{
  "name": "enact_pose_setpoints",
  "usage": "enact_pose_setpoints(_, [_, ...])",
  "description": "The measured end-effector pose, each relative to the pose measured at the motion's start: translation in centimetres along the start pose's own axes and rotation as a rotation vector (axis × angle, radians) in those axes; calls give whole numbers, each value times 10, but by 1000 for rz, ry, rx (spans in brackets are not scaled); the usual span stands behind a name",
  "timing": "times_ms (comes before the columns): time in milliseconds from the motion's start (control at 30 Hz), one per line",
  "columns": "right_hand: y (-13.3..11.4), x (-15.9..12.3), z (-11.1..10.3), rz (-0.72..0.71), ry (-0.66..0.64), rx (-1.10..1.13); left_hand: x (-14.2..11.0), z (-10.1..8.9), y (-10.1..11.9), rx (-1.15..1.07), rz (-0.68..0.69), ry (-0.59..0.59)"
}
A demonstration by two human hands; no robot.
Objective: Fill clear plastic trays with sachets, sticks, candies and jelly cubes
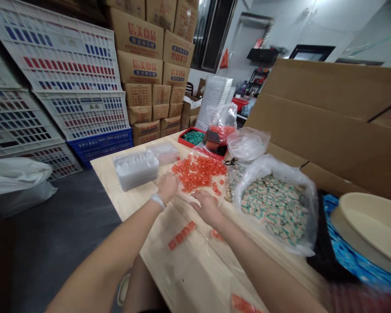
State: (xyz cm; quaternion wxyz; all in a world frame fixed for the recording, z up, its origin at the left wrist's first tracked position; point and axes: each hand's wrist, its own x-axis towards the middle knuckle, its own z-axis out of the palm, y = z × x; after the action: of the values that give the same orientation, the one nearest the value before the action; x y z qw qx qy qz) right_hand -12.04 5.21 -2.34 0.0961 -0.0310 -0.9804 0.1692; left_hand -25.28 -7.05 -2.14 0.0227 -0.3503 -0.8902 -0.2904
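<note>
A heap of small orange-red translucent pieces (198,171) lies on clear plastic (182,196) on the wooden table. My left hand (168,188), with a pale band at the wrist, is at the near left edge of that plastic; its fingers are curled and seem to pinch it. My right hand (209,206) rests at the near right edge, thumb apart from the fingers, with nothing visible in its grasp. Between my forearms lies a short row of orange-red squares (181,235). A second row (244,303) is at the bottom, partly behind my right forearm.
Clear plastic boxes (136,167) stand on the left of the table (169,278). To the right sits an open bag (308,208) of striped green-and-beige pieces. Farther back are a red tray (182,141) with green pieces and a dark box (211,140). A cream basin (371,217) is far right.
</note>
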Motion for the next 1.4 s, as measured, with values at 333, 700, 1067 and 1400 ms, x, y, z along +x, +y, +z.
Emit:
enact_pose_setpoints(333, [40,18,21,172,85,-113,16,29,-12,-50,-76,5])
enact_pose_setpoints(700, [14,37,8,128,-79,-212,-87,-17,1,-779,-407,97])
enact_pose_setpoints(1067, [-75,-86,-3,188,27,664,-162,-8,64,-1126,-486,65])
enact_pose_setpoints(1400, [-90,-126,15,285,235,901,-205,-19,69,-1670,-698,-93])
